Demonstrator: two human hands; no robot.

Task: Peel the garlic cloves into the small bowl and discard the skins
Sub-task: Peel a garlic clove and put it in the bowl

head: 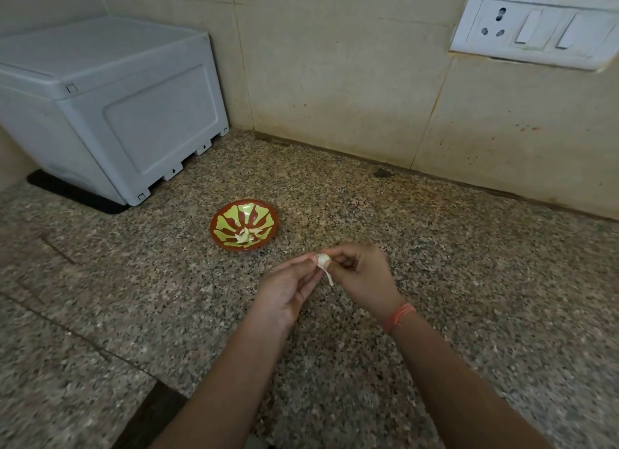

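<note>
A small red bowl with a green pattern sits on the speckled granite counter, with several pale garlic pieces lying in it. Just in front and to the right of the bowl, above the counter, both hands meet around one garlic clove. My left hand pinches the clove from the left. My right hand pinches it from the right, and a thin strip of skin hangs down from the clove between the hands. An orange thread band circles my right wrist.
A grey plastic appliance stands on a black mat at the back left against the tiled wall. A white socket and switch plate is mounted on the wall at the upper right. The granite counter stretches around the hands.
</note>
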